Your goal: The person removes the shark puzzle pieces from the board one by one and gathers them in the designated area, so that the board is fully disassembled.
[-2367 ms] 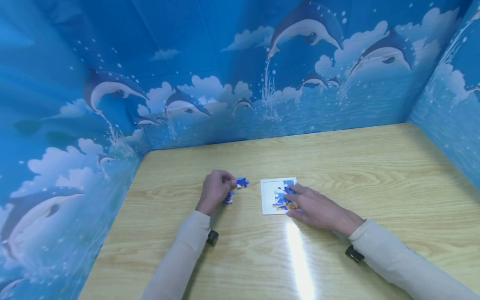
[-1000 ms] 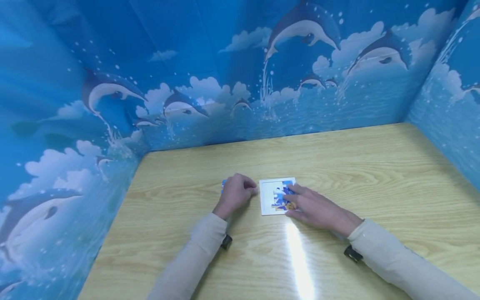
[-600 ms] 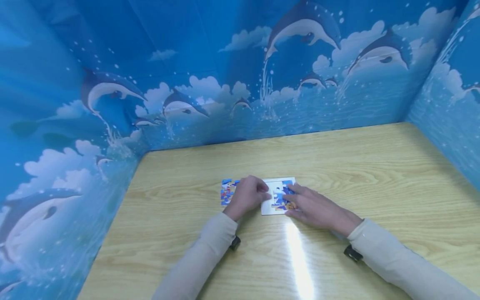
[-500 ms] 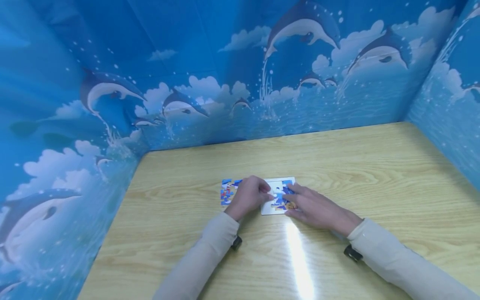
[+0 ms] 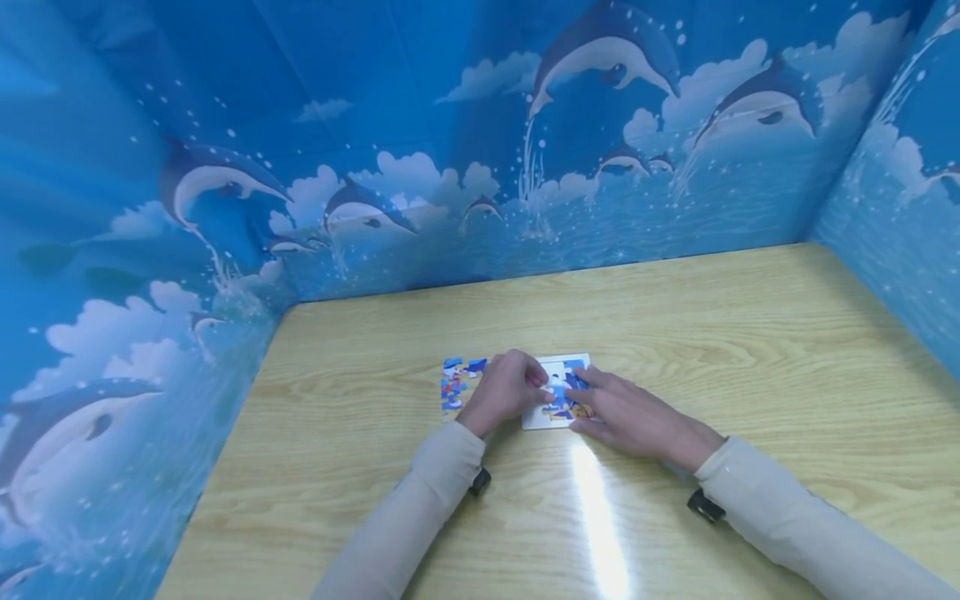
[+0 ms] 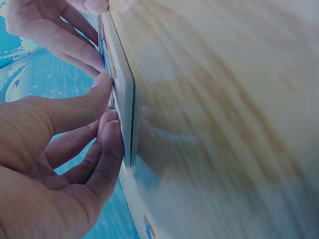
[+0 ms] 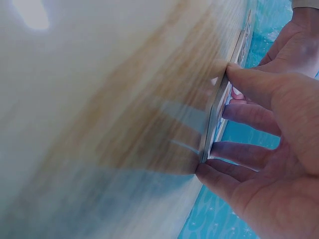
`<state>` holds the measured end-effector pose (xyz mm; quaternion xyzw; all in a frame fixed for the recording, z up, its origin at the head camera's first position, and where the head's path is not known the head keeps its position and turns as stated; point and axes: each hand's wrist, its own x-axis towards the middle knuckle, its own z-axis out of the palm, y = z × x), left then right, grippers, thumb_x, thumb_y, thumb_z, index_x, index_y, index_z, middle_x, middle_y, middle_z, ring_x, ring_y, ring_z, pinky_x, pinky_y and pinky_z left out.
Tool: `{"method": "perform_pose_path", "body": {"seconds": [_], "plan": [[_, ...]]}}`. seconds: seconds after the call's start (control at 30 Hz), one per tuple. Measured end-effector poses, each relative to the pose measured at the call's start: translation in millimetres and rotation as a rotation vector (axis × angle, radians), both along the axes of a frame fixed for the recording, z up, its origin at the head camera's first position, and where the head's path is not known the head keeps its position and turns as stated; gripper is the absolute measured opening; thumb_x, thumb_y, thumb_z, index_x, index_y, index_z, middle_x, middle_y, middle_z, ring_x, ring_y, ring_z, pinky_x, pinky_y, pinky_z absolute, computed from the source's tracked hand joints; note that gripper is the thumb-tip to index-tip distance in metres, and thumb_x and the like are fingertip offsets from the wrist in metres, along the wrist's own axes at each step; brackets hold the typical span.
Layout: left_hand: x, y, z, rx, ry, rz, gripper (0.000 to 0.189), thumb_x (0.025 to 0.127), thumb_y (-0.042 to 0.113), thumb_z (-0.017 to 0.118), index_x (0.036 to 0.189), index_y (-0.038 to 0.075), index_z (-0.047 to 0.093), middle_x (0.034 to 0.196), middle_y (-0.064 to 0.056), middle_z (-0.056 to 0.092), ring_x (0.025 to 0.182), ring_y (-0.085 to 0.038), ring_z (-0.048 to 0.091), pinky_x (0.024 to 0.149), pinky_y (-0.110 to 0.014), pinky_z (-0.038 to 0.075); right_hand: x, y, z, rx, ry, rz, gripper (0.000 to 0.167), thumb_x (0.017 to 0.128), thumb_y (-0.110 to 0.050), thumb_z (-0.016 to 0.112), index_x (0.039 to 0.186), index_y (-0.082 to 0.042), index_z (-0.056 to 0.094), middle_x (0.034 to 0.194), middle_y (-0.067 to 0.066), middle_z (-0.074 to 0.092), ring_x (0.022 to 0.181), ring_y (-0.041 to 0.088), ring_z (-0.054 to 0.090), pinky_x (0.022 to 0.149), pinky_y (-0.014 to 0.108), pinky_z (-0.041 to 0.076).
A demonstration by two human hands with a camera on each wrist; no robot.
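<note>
A white square jigsaw puzzle tray (image 5: pixel 536 421) lies on the table, with joined blue, white and orange pieces (image 5: pixel 574 385) along its right side. My right hand (image 5: pixel 633 414) grips the tray; in the right wrist view its thumb (image 7: pixel 244 79) and little finger sit at opposite edges, the other fingers over the top. Above the tray's left part, my left hand (image 5: pixel 504 390) has thumb and forefinger brought close together, pinching a puzzle piece that the fingers mostly hide. In the left wrist view its fingertips touch the tray (image 6: pixel 127 107) surface.
Several loose puzzle pieces (image 5: pixel 453 387) lie left of the tray, partly behind my left hand. The wood-grain table (image 5: pixel 675 325) ends at a blue dolphin-print backdrop (image 5: pixel 420 208) behind and at both sides. Light glares off the table (image 5: pixel 596 508) in front of the tray.
My left hand has moved right, from the loose pieces to over the tray's left part, uncovering pieces behind it. Lately it has edged slightly further right. My right hand stays on the tray.
</note>
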<state>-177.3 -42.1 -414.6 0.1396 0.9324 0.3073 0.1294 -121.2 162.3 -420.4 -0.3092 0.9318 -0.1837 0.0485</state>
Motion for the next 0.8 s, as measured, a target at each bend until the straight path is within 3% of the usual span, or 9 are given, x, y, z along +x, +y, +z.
{"method": "perform_pose_path", "body": {"seconds": [0.3, 0.53, 0.8], "plan": [[0.0, 1.0, -0.5, 0.034, -0.02, 0.019, 0.024, 0.076, 0.015, 0.089, 0.096, 0.008, 0.077, 0.084, 0.002, 0.072, 0.076, -0.008, 0.064, 0.072, -0.022, 0.054, -0.3, 0.2, -1.2, -0.009, 0.045, 0.033, 0.053, 0.093, -0.026, 0.074, 0.132, 0.007, 0.06, 0.148, 0.038, 0.039, 0.133, 0.053, 0.044, 0.105, 0.058, 0.041], [-0.1, 0.0, 1.2, 0.089, -0.055, 0.036, 0.023, 0.077, 0.013, 0.089, 0.095, 0.008, 0.076, 0.083, 0.001, 0.072, 0.075, -0.009, 0.066, 0.07, -0.022, 0.055, 0.3, 0.4, -0.7, -0.003, 0.019, 0.016, 0.053, 0.094, -0.027, 0.073, 0.134, 0.005, 0.059, 0.149, 0.036, 0.038, 0.135, 0.052, 0.042, 0.106, 0.059, 0.04], [-0.5, 1.1, -1.2, 0.083, -0.032, 0.071, 0.007, 0.086, 0.015, 0.081, 0.09, 0.01, 0.077, 0.077, 0.004, 0.069, 0.07, -0.01, 0.061, 0.066, -0.023, 0.051, 0.0, 0.3, -0.7, 0.009, 0.013, 0.014, 0.053, 0.094, -0.027, 0.073, 0.133, 0.005, 0.059, 0.15, 0.036, 0.038, 0.136, 0.052, 0.041, 0.107, 0.059, 0.039]]}}
